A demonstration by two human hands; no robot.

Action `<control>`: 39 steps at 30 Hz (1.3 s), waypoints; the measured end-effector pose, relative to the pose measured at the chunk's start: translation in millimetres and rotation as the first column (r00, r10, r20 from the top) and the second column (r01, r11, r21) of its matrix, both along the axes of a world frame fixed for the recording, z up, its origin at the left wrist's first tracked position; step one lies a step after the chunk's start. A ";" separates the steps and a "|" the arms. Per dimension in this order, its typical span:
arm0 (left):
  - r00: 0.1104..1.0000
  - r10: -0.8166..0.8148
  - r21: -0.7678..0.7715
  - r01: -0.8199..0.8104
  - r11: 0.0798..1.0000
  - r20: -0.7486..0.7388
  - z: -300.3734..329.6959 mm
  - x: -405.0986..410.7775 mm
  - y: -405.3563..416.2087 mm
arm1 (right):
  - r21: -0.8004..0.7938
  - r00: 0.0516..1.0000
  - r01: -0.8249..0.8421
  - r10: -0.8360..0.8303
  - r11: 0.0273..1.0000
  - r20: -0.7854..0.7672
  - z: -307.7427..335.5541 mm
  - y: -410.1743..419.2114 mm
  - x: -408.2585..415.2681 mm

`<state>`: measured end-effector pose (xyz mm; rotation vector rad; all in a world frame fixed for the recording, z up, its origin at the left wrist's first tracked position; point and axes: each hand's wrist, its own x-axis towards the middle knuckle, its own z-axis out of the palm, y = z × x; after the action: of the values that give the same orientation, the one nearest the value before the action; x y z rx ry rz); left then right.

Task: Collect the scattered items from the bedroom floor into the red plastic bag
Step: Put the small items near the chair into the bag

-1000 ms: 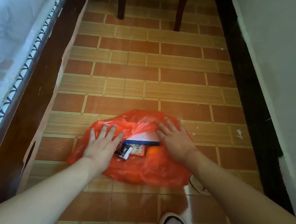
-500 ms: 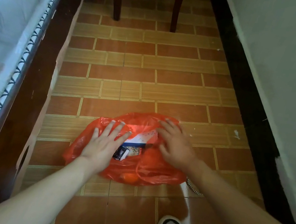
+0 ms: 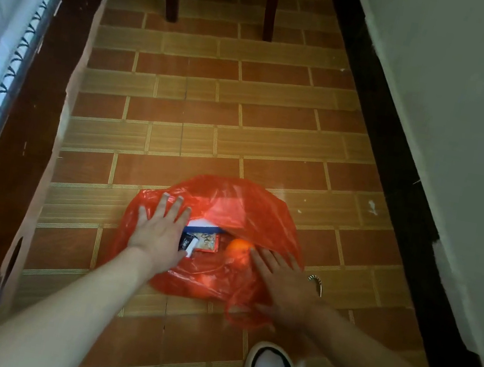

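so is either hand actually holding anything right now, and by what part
Nothing is gripped. The left hand lies flat with straight fingers on the left side of the red plastic bag; the right hand lies flat on its right side.

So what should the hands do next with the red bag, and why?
Probably gather the bag's rim and handles shut. Both the left hand and the right hand lie flat on the red bag, its mouth gapes, and the orange and packets already sit inside.
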<state>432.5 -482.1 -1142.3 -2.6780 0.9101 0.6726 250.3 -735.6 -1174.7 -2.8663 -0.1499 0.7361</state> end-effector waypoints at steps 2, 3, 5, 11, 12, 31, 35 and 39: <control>1.000 0.002 0.021 -0.002 1.000 0.011 -1.1 0.5 -1.6 | -0.016 0.999 0.020 -0.021 1.000 -0.037 -3.4 -8.3 -16.2; 1.000 0.000 0.026 0.000 1.000 0.014 -1.9 0.4 -2.8 | -0.036 0.998 0.023 -0.025 0.999 -0.056 -3.8 -12.6 -23.4; 1.000 -0.006 0.028 0.006 1.000 0.009 -2.4 -0.6 -5.3 | -0.050 0.994 0.034 -0.039 0.998 -0.104 1.3 -18.6 -32.3; 1.000 0.011 -0.010 -0.012 1.000 -0.019 -0.2 -3.4 -9.2 | 0.081 0.958 -0.019 -0.005 0.997 0.287 27.4 12.2 -23.3; 1.000 0.012 -0.013 -0.012 1.000 -0.018 0.2 -3.9 -8.8 | 0.129 0.957 -0.028 -0.011 0.991 0.291 30.9 24.8 -15.1; 0.997 0.074 -0.089 -0.076 0.993 -0.031 6.8 -11.9 6.6 | 0.295 0.970 -0.210 0.238 0.932 -0.059 32.8 91.9 -16.3; 1.000 0.025 -0.057 -0.026 0.998 -0.016 2.6 -18.3 4.8 | 0.136 0.930 -0.295 0.251 0.946 0.270 29.2 79.1 12.3; 1.000 -0.001 -0.015 0.001 1.000 -0.008 2.9 -22.9 3.0 | -0.087 0.940 -0.282 0.293 0.956 0.173 17.6 49.7 56.9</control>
<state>409.6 -479.1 -1139.4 -2.6896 0.9221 0.6788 307.2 -685.9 -1157.2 -3.0031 -0.5930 0.5262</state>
